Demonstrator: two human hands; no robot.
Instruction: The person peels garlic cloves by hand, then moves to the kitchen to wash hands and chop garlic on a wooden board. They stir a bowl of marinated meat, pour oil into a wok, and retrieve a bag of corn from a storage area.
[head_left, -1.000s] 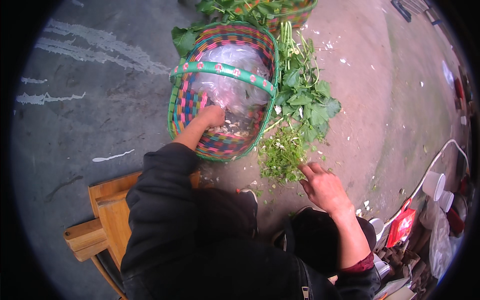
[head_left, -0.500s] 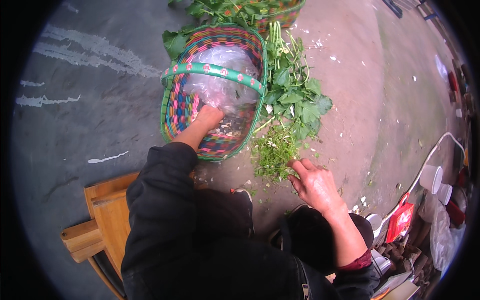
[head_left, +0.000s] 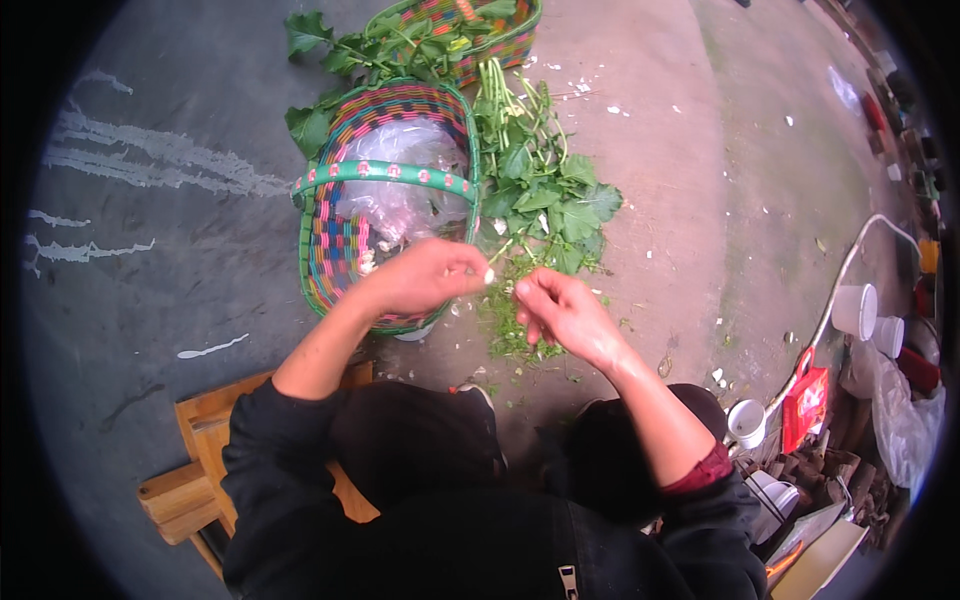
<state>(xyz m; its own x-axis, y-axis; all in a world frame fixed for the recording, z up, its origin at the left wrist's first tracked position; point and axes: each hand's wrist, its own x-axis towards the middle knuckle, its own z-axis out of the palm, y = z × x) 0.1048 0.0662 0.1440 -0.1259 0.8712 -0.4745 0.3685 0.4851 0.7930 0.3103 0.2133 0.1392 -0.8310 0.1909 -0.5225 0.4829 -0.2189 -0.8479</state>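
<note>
My left hand is over the near right side of a woven multicoloured basket. Pinched at its fingertips is a small white piece that looks like a garlic clove. Just to the right, my right hand has its fingers curled and pressed together; what they hold, if anything, is too small to make out. The two hands are a little apart, over a pile of small green sprigs. Inside the basket lie a clear plastic bag and small pale pieces, partly hidden by my left arm.
A green handle arches across the basket. Leafy green stalks lie to its right, and a second woven basket with greens stands behind. A wooden seat is at lower left. White tubs and a red bag stand right.
My left hand has come out of the basket and moved right, now with the white piece in its fingers. My right hand has moved left and up towards it. The view has shifted.
</note>
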